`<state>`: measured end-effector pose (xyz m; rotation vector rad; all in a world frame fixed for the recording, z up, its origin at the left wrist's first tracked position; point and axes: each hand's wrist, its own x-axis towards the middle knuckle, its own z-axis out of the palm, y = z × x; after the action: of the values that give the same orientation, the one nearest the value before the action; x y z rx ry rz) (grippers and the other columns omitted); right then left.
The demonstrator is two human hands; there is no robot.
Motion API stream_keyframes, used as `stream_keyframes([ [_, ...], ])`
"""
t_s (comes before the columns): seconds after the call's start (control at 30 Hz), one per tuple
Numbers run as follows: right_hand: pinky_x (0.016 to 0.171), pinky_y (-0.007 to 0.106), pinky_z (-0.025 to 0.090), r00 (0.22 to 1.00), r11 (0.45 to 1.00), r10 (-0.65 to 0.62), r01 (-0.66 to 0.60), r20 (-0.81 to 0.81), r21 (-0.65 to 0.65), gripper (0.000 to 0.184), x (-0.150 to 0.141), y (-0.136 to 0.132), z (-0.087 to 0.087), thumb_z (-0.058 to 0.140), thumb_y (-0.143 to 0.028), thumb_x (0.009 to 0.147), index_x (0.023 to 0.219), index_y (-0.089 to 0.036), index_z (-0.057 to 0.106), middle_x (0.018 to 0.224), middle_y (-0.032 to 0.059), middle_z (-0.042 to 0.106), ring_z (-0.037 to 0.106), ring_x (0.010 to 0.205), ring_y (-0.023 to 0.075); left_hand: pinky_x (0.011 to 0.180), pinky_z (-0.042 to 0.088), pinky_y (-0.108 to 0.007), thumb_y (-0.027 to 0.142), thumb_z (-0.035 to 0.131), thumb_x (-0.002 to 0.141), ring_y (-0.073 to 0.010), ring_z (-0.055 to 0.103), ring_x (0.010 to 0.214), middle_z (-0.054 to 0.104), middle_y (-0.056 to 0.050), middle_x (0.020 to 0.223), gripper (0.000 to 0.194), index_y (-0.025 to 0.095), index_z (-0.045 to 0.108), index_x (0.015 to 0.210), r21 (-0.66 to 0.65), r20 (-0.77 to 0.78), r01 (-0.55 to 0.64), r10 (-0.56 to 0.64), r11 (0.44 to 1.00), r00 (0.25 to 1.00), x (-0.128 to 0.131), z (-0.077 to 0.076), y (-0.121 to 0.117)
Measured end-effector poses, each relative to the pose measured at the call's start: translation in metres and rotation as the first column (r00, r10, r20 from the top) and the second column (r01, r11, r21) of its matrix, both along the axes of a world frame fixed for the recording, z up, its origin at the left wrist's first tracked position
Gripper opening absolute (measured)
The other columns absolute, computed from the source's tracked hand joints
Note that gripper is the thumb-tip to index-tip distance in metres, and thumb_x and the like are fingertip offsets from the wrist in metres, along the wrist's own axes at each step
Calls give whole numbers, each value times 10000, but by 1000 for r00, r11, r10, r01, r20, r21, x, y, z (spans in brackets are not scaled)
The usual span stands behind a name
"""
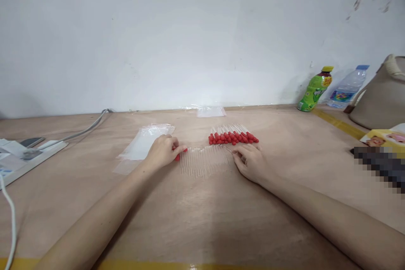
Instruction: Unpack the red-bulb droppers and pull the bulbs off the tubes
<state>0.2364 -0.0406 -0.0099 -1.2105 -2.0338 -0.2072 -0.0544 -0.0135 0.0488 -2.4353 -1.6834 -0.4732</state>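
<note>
My left hand [164,150] is closed around several small red rubber bulbs [177,157], one showing at the thumb tip. Between my hands lies a row of thin clear tubes [202,162], side by side on the table. At the row's right end, my right hand [249,160] pinches one clear tube [228,149] between thumb and forefinger. Just beyond it sits a pile of clear droppers [233,137], their red bulbs toward me and their tubes pointing at the wall. The fingertips of my left hand are partly hidden.
Clear zip bags [142,141] lie behind my left hand, and another bag [211,112] rests by the wall. A power strip [38,158] with cables is at left. A green bottle [314,90], a water bottle [348,88] and a beige bag [379,93] stand at right.
</note>
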Motion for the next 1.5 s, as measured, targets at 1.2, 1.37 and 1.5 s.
stream_keyframes([
  [1.2, 788, 363, 369, 989, 983, 108, -122, -104, -141, 207, -12, 2, -2, 513, -302, 807, 951, -168, 577, 853, 57, 649, 553, 830, 198, 546, 397, -247, 298, 469, 766, -145, 559, 555, 617, -18, 587, 248, 159, 607, 614, -158, 378, 47, 16, 986, 926, 87, -15, 45],
  [1.37, 831, 376, 384, 985, 968, 128, -150, -117, -203, 267, -12, 3, -1, 499, -281, 816, 1048, -156, 540, 924, 66, 647, 556, 881, 200, 671, 428, -281, 321, 499, 760, -169, 574, 714, 629, -31, 724, 205, 158, 596, 685, -16, 440, 8, 0, 1000, 898, 72, -11, 19],
  [1.5, 843, 393, 398, 981, 949, 152, -179, -121, -260, 311, -12, 2, 0, 477, -275, 827, 1114, -158, 499, 996, 79, 634, 556, 934, 212, 708, 426, -301, 301, 521, 766, -174, 550, 766, 597, -28, 740, 157, 169, 582, 705, 146, 438, 45, -105, 988, 893, 46, -17, -13],
])
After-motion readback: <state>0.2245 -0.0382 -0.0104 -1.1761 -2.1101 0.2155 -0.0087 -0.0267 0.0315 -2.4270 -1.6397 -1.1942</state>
